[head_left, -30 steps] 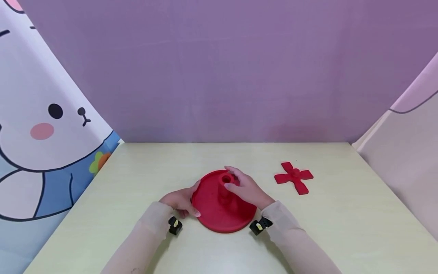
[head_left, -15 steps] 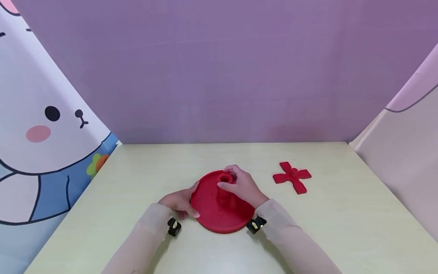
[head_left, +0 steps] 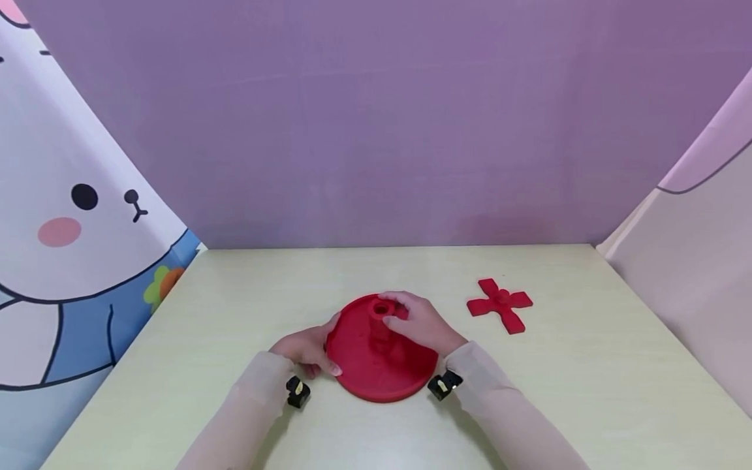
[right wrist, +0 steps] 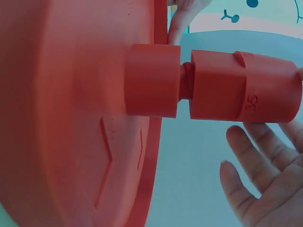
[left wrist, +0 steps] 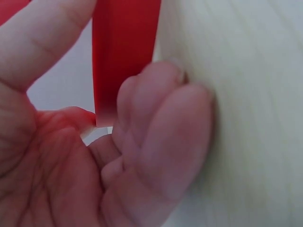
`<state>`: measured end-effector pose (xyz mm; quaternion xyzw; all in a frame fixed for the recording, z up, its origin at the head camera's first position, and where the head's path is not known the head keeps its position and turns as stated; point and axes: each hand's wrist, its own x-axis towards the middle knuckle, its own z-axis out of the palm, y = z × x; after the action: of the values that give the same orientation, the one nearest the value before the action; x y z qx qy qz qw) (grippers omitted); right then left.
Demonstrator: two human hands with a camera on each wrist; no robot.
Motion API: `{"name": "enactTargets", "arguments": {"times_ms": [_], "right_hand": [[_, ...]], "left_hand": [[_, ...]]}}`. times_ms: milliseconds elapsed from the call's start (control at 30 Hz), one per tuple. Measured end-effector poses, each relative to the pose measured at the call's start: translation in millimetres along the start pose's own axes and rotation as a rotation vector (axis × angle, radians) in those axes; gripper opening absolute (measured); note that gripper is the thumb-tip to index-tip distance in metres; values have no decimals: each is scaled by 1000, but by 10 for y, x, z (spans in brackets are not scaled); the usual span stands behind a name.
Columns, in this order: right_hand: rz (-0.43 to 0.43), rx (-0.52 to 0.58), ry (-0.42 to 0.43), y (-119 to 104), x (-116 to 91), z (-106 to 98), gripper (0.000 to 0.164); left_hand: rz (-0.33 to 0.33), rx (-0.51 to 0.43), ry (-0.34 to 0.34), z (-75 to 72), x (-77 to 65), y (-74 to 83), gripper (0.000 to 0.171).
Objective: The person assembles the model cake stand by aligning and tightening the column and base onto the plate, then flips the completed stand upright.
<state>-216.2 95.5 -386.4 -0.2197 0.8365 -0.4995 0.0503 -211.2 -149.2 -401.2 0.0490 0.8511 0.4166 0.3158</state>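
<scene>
A red round disc [head_left: 364,378] with a raised rim lies low over the table, a post [right wrist: 152,80] standing at its centre. On that post sits a red cylindrical piece [right wrist: 220,87] with flat facets and the embossed number 35; a short threaded neck shows between the two. My left hand [head_left: 308,346] holds the disc's left edge, thumb on top and the other fingers curled low at the rim. Around the upper end of the cylindrical piece, my right hand [head_left: 425,323] keeps its thumb on the near side and fingers on the far side.
A red four-armed cross piece [head_left: 501,304] with a round hub lies flat on the pale table [head_left: 587,378], to the right of the disc. Behind the table hangs a purple cloth [head_left: 376,130]; a cartoon-printed cloth [head_left: 106,261] covers the left side.
My right hand turned leftward around the cylindrical piece, then shifted back right. The left hand stays on the disc edge. The whole head view has drifted slightly left.
</scene>
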Motion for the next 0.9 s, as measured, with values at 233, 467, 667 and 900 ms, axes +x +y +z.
{"name": "enactTargets", "arguments": {"times_ms": [233,467,667,900], "right_hand": [[33,37,1,33,32,-7,53],[10,80,-47,45,4,-10,53],[7,52,-20,51,7,-22,50],[10,91,-42,54,3,-26,58]], "left_hand": [[-9,22,14,-3,-2,8,115],[-3,4,-3,4,11,3,115],[-8,17,11,3,10,6,115],[-26,25,28,5,-2,20,114]]}}
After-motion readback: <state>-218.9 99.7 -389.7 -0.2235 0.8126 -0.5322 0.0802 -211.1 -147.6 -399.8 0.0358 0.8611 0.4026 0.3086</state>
